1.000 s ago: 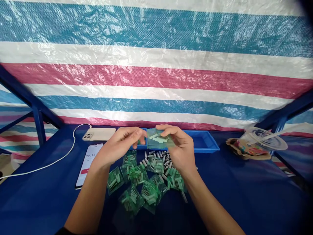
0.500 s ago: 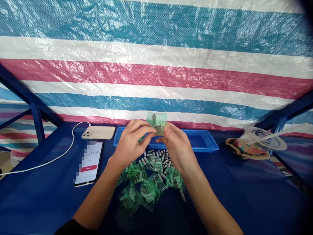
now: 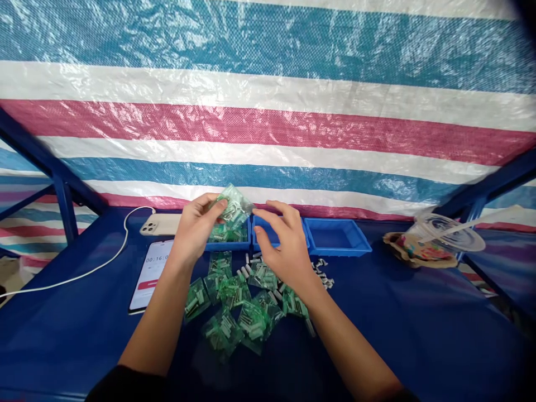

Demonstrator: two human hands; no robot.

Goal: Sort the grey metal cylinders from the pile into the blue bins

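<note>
The blue table [image 3: 368, 335] is topped by the row of blue trays [image 3: 339, 251], whose left tray is partly filled with green bags; anything dropped just short of that row could be lost among the pile of green packets [image 3: 251, 318] spread in front of it. The lidded plastic cup [image 3: 444, 231] is set to the right of the row, where it could be tipped by a wide swing of the right arm. Above the row, the held packet [image 3: 237, 206] is pinched between thumb and fingers by the left hand [image 3: 195, 229], while the right hand [image 3: 288, 245] is held spread, its fingertips close to the packet's corner; whether it is touched cannot be told. If the pinch is loosened, the packet may be let slip, and if its mouth is unsealed, which cannot be made out, its contents could be spilled. The timer phone [image 3: 148, 276], left and in front of the row, could be knocked by the left forearm. Loose metal pieces [image 3: 326, 279] in front of the row could be scattered by a lowered right wrist.
</note>
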